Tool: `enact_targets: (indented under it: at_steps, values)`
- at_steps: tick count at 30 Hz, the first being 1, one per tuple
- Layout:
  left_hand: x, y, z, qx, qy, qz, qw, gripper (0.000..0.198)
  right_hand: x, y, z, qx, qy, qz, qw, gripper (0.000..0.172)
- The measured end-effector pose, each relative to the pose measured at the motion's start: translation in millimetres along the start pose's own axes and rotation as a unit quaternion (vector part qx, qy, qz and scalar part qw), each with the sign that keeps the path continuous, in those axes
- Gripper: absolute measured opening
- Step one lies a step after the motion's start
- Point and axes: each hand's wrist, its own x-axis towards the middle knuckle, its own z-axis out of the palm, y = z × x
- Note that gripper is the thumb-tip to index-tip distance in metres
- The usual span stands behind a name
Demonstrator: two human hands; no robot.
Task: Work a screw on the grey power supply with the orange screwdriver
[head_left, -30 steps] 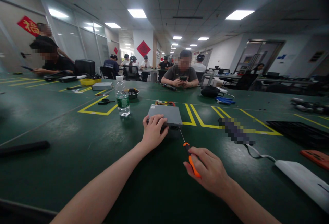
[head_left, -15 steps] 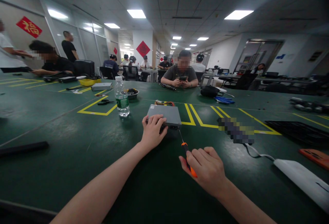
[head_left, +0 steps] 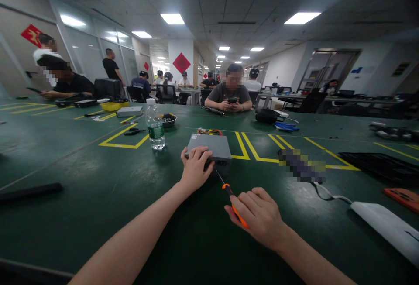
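Note:
A grey metal box (head_left: 214, 146) with a socket in its near face and coloured wires behind it sits on the green table (head_left: 137, 250). My left hand (head_left: 195, 170) grips its near left edge, fingers on top and thumb at the front. In my right hand (head_left: 257, 215) is an orange and black screwdriver (head_left: 228, 191), pointing up and left. Its tip is at the box's near face, close to my left thumb; whether it touches is too small to tell.
A water bottle (head_left: 155, 128) stands left of the box, with a metal bowl (head_left: 168, 121) behind it. To the right lie a white power strip (head_left: 381, 221), an orange phone (head_left: 402, 200) and blue gloves (head_left: 286, 127). A person (head_left: 234, 88) sits opposite.
The screwdriver in my right hand has shifted left along the box's near face, from below the socket to beside my left thumb. My left hand stays on the box. People at the back left have moved.

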Motion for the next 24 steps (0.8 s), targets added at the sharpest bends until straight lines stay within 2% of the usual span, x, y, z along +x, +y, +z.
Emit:
enact_targets:
  at_steps: [17,21,24]
  values:
    - [-0.1,1.4,-2.8,-0.005,0.002,-0.009,1.000,0.023,4.8,-5.1,7.1,-0.041,-0.020,0.024,0.999,0.010]
    - [-0.1,2.4,-3.1,-0.008,0.001,-0.014,1.000,0.023,3.7,-10.6,10.1,0.002,-0.055,-0.015,0.998,0.013]
    - [-0.1,3.0,-2.9,-0.011,-0.003,-0.018,1.000,0.023,5.0,-15.4,11.9,0.044,-0.075,-0.032,0.996,0.007]
